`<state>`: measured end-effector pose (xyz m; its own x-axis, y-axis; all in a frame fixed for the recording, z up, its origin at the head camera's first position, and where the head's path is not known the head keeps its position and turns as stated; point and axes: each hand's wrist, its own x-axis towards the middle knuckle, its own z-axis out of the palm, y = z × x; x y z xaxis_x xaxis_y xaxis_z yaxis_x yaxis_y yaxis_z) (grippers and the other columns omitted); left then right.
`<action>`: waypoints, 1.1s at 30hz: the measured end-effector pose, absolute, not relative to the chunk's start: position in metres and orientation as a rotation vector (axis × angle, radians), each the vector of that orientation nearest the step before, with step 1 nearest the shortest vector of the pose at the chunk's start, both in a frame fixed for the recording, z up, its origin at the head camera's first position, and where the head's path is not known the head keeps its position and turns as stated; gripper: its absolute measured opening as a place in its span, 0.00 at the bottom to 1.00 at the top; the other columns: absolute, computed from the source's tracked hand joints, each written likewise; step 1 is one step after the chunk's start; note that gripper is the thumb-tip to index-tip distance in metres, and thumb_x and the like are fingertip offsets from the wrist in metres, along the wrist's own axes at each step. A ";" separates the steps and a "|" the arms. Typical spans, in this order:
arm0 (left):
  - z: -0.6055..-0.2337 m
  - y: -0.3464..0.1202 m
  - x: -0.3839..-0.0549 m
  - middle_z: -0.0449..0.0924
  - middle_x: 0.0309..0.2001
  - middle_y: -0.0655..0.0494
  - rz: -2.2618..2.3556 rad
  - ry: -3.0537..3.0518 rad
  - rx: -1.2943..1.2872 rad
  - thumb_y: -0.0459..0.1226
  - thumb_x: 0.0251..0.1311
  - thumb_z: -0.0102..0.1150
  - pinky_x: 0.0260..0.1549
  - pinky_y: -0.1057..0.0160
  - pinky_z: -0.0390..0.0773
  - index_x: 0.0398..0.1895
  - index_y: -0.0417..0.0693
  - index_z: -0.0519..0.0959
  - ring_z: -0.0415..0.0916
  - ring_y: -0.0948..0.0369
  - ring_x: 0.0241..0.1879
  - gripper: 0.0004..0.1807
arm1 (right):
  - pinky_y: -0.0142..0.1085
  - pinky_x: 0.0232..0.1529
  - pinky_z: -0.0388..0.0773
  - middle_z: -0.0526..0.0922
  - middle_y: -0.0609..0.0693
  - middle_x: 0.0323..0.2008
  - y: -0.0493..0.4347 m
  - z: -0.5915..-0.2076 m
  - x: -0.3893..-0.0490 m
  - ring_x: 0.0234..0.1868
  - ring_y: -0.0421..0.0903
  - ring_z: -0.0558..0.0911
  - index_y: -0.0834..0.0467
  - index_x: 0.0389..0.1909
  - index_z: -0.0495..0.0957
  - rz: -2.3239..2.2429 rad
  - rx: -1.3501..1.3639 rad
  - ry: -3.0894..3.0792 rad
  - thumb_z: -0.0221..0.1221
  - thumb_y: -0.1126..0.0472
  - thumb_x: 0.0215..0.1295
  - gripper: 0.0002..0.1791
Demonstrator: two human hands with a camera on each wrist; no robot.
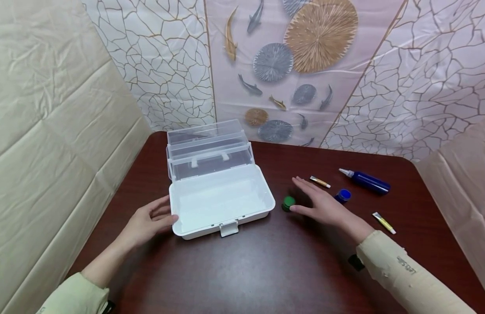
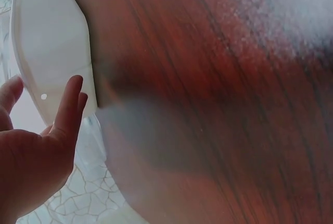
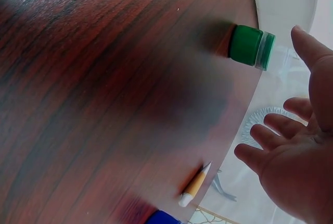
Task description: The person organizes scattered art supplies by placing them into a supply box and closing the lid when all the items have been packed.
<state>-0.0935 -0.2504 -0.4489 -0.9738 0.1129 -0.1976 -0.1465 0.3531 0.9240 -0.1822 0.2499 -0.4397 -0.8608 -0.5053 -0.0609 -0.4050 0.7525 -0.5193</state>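
A white plastic storage box [image 1: 223, 200] stands on the table with its clear lid and trays [image 1: 211, 150] folded up at the back. My left hand [image 1: 150, 222] holds its left end, thumb over the rim and fingers along the outer wall; the left wrist view shows this box wall [image 2: 54, 41] between thumb and fingers. To the right of the box, my right hand [image 1: 322, 205] reaches over a small green paint jar [image 1: 288, 203], fingers spread and nothing in them. In the right wrist view the green jar [image 3: 251, 47] stands upright, apart from the thumb.
A blue paint jar [image 1: 343, 195] stands beyond the right wrist. Behind it lie an orange-brown paint tube [image 1: 320, 182] and a blue bottle with a pointed nozzle [image 1: 366, 181]. A yellow paint tube [image 1: 384, 223] lies further right. Patterned cloth [image 1: 179, 56] hangs behind the table.
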 end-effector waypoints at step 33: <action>-0.455 -0.244 -0.089 0.70 0.73 0.29 1.886 2.236 -0.134 0.34 0.72 0.69 0.50 0.62 0.87 0.85 0.41 0.58 0.82 0.64 0.58 0.43 | 0.63 0.71 0.72 0.78 0.65 0.69 0.244 -0.453 -0.192 0.70 0.64 0.76 0.66 0.74 0.73 -0.699 -0.854 2.776 0.73 0.52 0.70 0.38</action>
<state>-0.0887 -0.2439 -0.4551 -0.9733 0.0669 -0.2198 -0.2053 0.1756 0.9628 -0.1916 0.2445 -0.4529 -0.8256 -0.5641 -0.0105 -0.4919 0.7288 -0.4762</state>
